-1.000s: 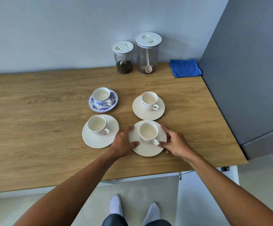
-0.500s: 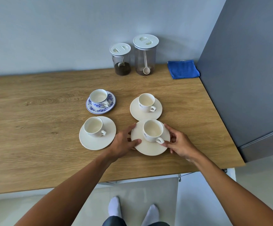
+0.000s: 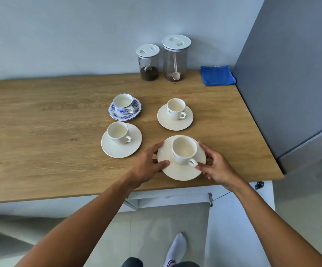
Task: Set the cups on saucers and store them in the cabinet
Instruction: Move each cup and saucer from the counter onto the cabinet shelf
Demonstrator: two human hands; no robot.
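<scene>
The wooden counter (image 3: 40,151) fills the middle of the view, with a grey cabinet (image 3: 291,74) standing at its 3 o'clock side. Both hands clamp the near saucer (image 3: 177,171) close to the counter's 6 o'clock edge. The left hand (image 3: 148,166) takes the rim at 9 o'clock, thumb laid on top and fingers curled round the far edge. The right hand (image 3: 217,166) takes it at 3 o'clock, thumb on the rim beside the cup handle and fingers bent under.

Half a second ago this saucer touched the far saucer (image 3: 175,123) at 12 o'clock. Now a strip of bare wood separates them, and the near saucer looks larger, drawn toward the person.

The near saucer is plain cream, and its cup (image 3: 184,150) sits upright and empty with the handle at 5 o'clock. Three other cups stand on saucers: the far cup (image 3: 175,108), a plain pair (image 3: 117,151) at 9 o'clock, and a blue-flowered pair (image 3: 125,115) at 11 o'clock. Two lidded jars (image 3: 175,58) and a blue cloth (image 3: 217,75) sit by the wall.
</scene>
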